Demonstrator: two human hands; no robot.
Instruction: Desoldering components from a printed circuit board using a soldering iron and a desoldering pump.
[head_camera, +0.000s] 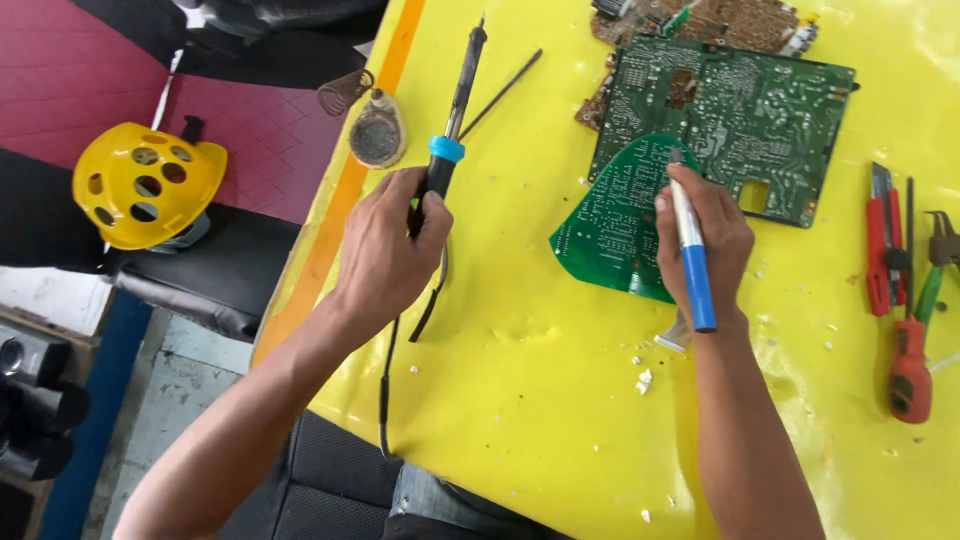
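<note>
Your left hand (385, 245) grips the soldering iron (452, 120) by its black handle: light, stiff, hot at the far tip. Your right hand (700, 240) holds a blue-handled tool (692, 250) on the thin, brittle green board (620, 215), mid-desk (520, 400).

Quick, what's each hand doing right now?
Left hand: closed on the soldering iron.
Right hand: closed on a blue-handled tool, tip at the green circuit board.

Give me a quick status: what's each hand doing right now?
Left hand grips soldering iron, tip raised off board. Right hand holds blue-handled tool on small green circuit board. Nothing in the way.
</note>
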